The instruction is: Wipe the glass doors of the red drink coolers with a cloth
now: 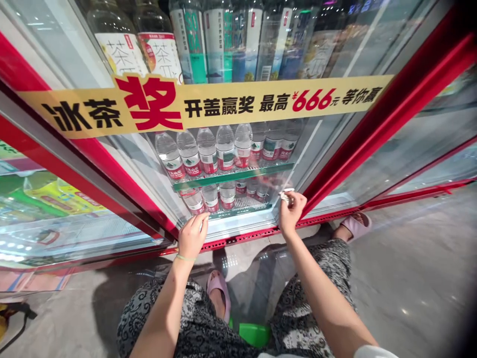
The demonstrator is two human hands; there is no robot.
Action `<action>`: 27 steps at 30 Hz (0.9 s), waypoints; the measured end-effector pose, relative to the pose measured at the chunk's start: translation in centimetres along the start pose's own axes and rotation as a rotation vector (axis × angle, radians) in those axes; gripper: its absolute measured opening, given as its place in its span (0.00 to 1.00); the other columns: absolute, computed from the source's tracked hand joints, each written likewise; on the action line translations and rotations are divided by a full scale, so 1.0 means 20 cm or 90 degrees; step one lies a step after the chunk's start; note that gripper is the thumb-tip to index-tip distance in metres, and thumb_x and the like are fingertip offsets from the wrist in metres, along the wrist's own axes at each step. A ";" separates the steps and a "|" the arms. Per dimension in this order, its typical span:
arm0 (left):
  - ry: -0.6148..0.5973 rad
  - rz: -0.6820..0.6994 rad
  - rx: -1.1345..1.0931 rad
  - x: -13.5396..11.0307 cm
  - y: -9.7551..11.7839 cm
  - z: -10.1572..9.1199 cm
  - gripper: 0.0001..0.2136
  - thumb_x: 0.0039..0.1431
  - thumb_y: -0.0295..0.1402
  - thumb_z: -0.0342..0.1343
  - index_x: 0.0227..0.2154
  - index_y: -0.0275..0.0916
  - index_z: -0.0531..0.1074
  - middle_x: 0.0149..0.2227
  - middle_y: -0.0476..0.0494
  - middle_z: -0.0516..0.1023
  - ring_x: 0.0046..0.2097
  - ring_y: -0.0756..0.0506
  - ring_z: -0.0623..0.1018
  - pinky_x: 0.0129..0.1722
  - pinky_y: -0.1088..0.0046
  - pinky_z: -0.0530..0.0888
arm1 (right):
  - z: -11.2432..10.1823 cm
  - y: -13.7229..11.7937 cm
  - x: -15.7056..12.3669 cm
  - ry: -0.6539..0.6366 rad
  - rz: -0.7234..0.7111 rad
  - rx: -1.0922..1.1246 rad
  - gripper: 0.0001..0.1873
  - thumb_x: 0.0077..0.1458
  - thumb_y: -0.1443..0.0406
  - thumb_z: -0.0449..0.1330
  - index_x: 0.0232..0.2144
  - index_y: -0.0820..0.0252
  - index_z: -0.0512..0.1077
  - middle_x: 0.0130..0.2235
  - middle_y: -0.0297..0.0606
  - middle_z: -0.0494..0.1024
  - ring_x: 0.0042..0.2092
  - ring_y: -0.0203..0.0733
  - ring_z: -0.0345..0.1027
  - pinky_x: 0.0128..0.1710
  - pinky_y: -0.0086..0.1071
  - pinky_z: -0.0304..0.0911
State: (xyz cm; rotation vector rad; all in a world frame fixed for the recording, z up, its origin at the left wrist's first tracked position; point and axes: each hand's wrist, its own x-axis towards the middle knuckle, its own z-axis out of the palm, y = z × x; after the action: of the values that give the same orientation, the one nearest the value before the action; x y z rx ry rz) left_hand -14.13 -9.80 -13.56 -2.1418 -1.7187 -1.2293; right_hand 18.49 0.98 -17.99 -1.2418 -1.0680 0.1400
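Observation:
My right hand (291, 208) is pinched shut on a small crumpled white wipe (286, 193), which it presses against the lower glass of a red-framed fridge door (238, 164). My left hand (193, 234) rests against the bottom edge of the same door, fingers curled against the frame; whether it holds anything is hidden. Behind the glass stand rows of water bottles with red labels (208, 156). A yellow banner sticker (208, 104) with red and black characters runs across the door.
Taller drink bottles (194, 44) fill the upper shelf. Another fridge door (421, 144) stands to the right and one more (48, 209) to the left. My knees in patterned trousers, pink slippers (219, 293) and a green stool (255, 334) are below, on a grey floor.

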 end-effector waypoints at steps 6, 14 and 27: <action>-0.002 0.015 0.005 0.00 0.03 0.01 0.10 0.70 0.32 0.52 0.46 0.45 0.78 0.43 0.47 0.85 0.44 0.46 0.84 0.50 0.69 0.77 | 0.02 0.01 0.08 0.155 0.085 -0.010 0.15 0.55 0.65 0.55 0.46 0.59 0.70 0.48 0.44 0.66 0.51 0.46 0.66 0.56 0.44 0.64; 0.077 -0.048 0.029 -0.04 -0.08 -0.15 0.10 0.70 0.33 0.53 0.45 0.43 0.79 0.43 0.45 0.85 0.45 0.46 0.84 0.51 0.70 0.78 | 0.39 -0.42 -0.54 -0.076 -0.053 0.022 0.18 0.56 0.73 0.52 0.47 0.55 0.70 0.46 0.45 0.65 0.52 0.50 0.62 0.54 0.47 0.64; 0.229 -0.126 0.089 -0.09 -0.25 -0.34 0.10 0.71 0.34 0.51 0.43 0.40 0.78 0.41 0.42 0.85 0.43 0.46 0.84 0.48 0.69 0.79 | 0.70 -0.72 -1.02 -0.472 -0.392 0.064 0.15 0.66 0.69 0.56 0.49 0.43 0.74 0.39 0.31 0.74 0.40 0.40 0.67 0.41 0.33 0.65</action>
State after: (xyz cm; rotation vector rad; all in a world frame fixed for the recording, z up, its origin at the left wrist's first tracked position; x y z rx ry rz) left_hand -22.00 -13.24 -12.08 -1.5867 -1.8211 -1.3930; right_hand -8.87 -7.26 -18.95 -0.7171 -2.0138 0.1801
